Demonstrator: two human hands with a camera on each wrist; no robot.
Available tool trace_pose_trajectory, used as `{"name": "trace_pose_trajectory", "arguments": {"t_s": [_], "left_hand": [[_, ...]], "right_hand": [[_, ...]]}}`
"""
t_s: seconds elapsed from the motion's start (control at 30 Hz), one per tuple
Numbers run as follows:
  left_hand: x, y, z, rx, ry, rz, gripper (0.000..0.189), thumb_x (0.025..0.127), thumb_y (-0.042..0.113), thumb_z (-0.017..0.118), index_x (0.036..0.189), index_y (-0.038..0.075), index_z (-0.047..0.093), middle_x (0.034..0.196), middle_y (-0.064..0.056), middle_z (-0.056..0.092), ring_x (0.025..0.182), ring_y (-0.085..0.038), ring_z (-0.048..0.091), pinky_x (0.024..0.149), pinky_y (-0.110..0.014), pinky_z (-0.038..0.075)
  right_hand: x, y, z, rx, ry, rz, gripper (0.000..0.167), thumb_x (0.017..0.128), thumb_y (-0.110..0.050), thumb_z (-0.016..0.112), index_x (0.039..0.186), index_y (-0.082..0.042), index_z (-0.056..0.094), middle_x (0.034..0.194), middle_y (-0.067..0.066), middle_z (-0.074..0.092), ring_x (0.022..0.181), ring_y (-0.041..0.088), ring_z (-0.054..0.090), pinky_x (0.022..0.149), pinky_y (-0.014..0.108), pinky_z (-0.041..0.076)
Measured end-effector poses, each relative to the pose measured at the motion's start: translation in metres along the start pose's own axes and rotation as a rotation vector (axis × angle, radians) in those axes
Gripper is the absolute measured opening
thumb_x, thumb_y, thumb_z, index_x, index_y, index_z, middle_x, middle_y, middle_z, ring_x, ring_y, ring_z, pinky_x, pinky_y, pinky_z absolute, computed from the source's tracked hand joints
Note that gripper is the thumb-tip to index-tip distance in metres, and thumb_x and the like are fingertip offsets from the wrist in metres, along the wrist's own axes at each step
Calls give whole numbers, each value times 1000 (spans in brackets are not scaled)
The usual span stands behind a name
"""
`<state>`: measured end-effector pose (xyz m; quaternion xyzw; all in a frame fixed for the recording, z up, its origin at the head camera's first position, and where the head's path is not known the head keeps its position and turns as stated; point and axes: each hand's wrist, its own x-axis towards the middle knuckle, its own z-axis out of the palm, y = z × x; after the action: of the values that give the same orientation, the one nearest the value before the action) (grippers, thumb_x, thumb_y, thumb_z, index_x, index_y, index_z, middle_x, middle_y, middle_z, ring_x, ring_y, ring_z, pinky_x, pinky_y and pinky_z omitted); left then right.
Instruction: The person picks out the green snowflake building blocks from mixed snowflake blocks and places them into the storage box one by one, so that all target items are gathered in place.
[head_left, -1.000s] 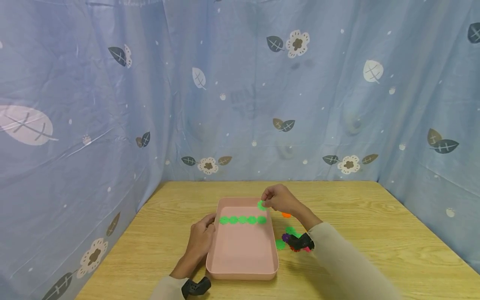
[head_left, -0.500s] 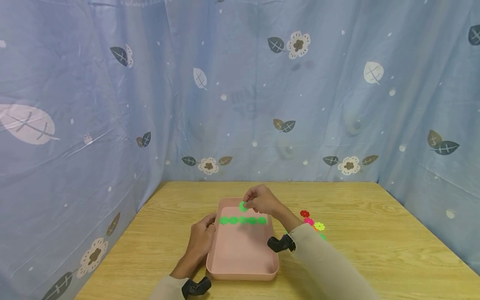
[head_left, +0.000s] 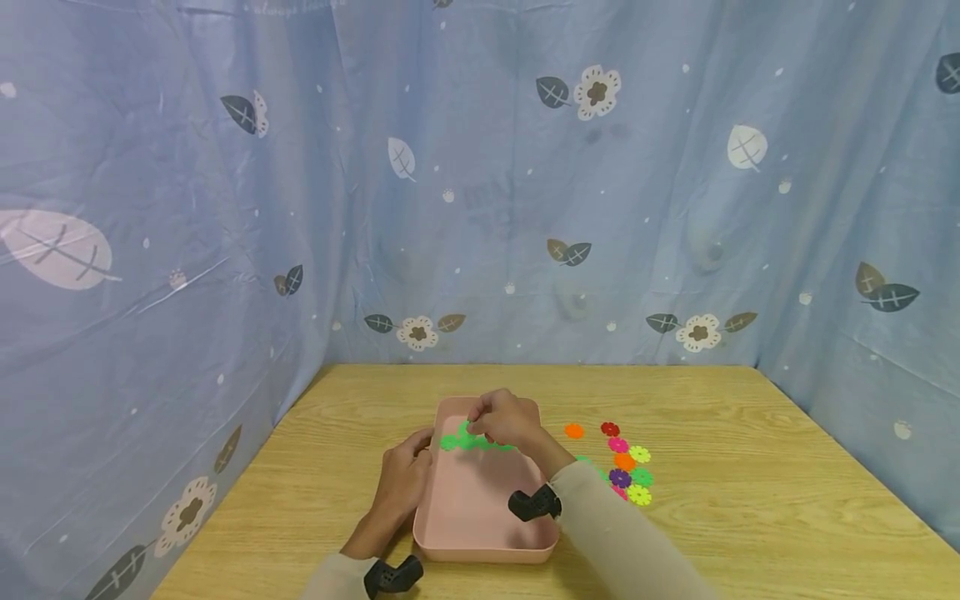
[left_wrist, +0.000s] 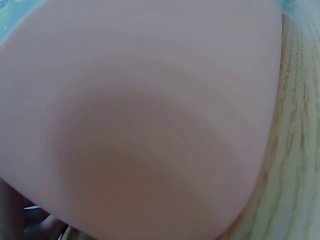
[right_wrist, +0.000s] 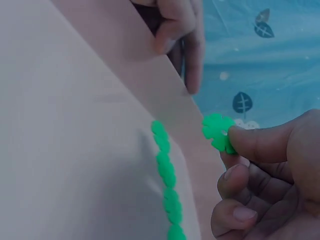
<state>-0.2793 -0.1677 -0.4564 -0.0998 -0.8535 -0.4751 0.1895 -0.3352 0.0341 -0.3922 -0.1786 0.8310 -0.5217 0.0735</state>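
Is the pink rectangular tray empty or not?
Not empty: inside the pink rectangular tray, the right wrist view shows a row of green flower-shaped pieces.

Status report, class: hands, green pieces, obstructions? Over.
Right hand pinching green piece over tray. Left hand gripping tray. Green row lying in tray. No obstruction seen.

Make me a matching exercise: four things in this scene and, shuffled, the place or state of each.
1. Person's left bare hand
2. Person's right bare hand
3. Pink rectangular tray
4. Purple flower-shaped piece

A. Lies on the wood-grain table, right of the tray
B. Pinches a green flower-shaped piece
C. Contains a row of green flower-shaped pieces
D. Holds the tray's left edge

Pairs: 1-D, 2-B, 3-C, 4-A
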Motion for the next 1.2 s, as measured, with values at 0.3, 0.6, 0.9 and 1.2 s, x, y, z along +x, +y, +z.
{"name": "trace_pose_trajectory", "arguments": {"t_s": [0.3,0.6,0.9,1.2], "left_hand": [[0,-1,0,-4,-21,11,42,96,5,44,133,-4,63,118,-17,73,101,-27,71,79,-32,56],[1,-2,1,0,-13,-3,41,97,5,46,133,-2,64,118,-16,73,104,-27,69,81,-34,56],[0,-1,1,11,-10,1,41,98,6,44,134,-2,63,119,-15,72,103,-26,69,81,-35,56],[-1,-1,-1,5,-25,15,43,97,6,43,134,-4,62,119,-18,72,101,-27,70,79,-31,56]], "right_hand": [[7,8,22,32,21,29,8,87,3,72,83,-1,66,60,3,53,44,10,42,43,23,33],[11,16,34,-71,48,-46,8,83,3,75,76,1,72,66,9,65,51,12,50,50,24,44],[12,22,43,-234,40,-82,25,82,-2,78,59,-4,69,49,-5,51,44,10,38,46,24,34],[11,19,50,-382,61,-67,35,82,-11,82,54,-10,63,47,-8,48,44,10,42,45,24,36]]}}
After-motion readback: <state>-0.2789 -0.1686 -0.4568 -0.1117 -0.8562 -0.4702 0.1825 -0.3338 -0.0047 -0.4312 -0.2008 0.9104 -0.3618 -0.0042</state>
